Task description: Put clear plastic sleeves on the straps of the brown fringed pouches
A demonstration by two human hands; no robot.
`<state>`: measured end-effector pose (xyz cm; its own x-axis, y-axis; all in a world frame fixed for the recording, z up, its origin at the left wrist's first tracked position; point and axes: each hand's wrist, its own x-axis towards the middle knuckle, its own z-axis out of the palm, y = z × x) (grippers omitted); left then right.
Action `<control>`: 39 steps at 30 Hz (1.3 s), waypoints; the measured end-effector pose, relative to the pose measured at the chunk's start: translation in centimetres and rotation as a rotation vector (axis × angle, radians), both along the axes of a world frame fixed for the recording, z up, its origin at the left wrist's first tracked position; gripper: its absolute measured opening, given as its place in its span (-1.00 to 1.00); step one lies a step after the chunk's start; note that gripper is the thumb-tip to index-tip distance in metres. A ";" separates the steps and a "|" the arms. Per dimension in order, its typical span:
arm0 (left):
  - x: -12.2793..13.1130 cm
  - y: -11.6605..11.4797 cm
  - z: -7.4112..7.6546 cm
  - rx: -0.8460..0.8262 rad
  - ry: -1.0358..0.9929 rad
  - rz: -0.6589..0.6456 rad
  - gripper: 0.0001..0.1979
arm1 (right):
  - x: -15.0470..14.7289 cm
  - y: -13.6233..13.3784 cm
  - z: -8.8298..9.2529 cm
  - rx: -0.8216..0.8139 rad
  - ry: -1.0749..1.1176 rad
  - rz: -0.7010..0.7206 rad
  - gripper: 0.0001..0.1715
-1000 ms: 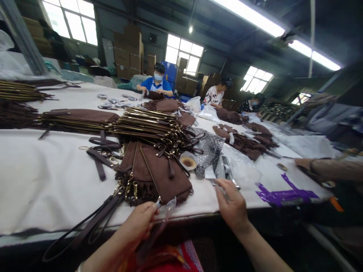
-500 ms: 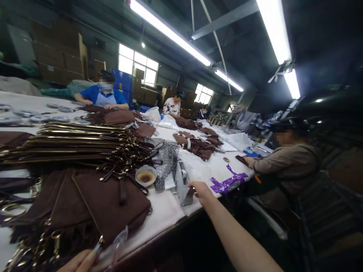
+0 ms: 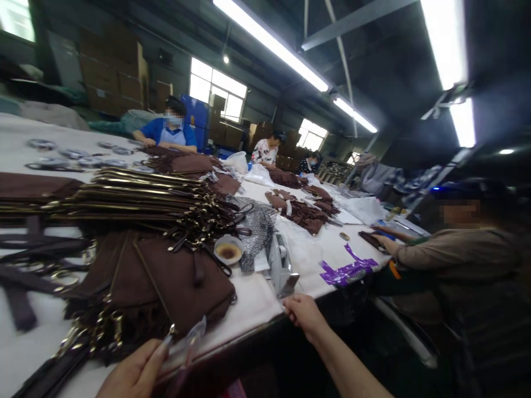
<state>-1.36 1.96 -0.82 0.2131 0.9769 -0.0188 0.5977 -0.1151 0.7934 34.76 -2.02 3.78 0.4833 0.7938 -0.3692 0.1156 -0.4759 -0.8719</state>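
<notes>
Left hand (image 3: 135, 373) pinches a clear plastic bag (image 3: 188, 342), contents unclear, at the bench (image 3: 257, 298) edge. Right hand (image 3: 305, 312) lies curled, empty. A small bowl (image 3: 228, 250) holds brown liquid.

A white cloth is covering the surface (image 3: 257, 301). At the near left, the pouches (image 3: 182, 279) are showing a plain dark brown, with gold-coloured chains (image 3: 99, 331) glinting at their near edge. Farther back, the stacked pouches (image 3: 136, 193) are showing the same brown, lined with gold bars. The small bowl (image 3: 228, 250) is showing white around a brown pool. Right of it, a cloth (image 3: 259, 224) is showing a fine black-and-grey speckle. Farther right, a strip (image 3: 346, 271) is gleaming purple. The clear bag (image 3: 188, 340) is looking colourless. At the far side, a co-worker's top (image 3: 155, 128) is showing blue.
</notes>
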 end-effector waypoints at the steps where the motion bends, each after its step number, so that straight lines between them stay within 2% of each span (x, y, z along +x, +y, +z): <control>1: 0.1 -0.4 0.6 0.006 -0.015 -0.035 -0.62 | -1.4 -0.2 0.2 0.001 0.024 0.096 -0.77; 4: 0.4 -1.4 1.7 0.048 0.035 -0.048 -0.62 | -6.8 -0.4 1.0 0.054 0.158 0.469 -0.71; 7: 0.5 -1.9 1.5 0.111 0.129 -0.039 -0.64 | -13.2 0.3 1.3 0.112 0.280 0.686 -0.67; 10: 0.3 -2.3 1.0 0.119 0.185 -0.037 -0.66 | -18.5 1.5 0.9 0.105 0.287 0.683 -0.67; 13: 0.1 -2.6 0.5 0.130 0.226 -0.046 -0.74 | -21.4 2.8 0.3 0.078 0.222 0.608 -0.66; 18: -0.2 -2.9 0.1 0.180 0.322 -0.075 -0.89 | -22.5 3.6 0.6 0.012 0.000 0.591 -0.66; 22: -0.2 -3.0 0.1 0.212 0.346 -0.075 -0.87 | -22.7 3.7 0.9 0.007 -0.164 0.614 -0.64; 25: -0.3 -2.9 0.3 0.199 0.370 -0.073 -0.83 | -22.5 3.5 0.7 0.071 -0.256 0.667 -0.67; 30: -0.5 -2.7 0.5 0.159 0.355 -0.061 -0.82 | -21.7 2.4 0.4 0.179 -0.215 0.762 -0.71; 36: -0.4 -2.9 0.3 0.169 0.338 -0.045 -0.78 | -21.5 2.1 1.0 0.320 -0.191 0.771 -0.70; 39: -0.4 -3.0 0.4 0.142 0.347 -0.038 -0.83 | -21.8 2.8 1.0 0.323 -0.242 0.838 -0.57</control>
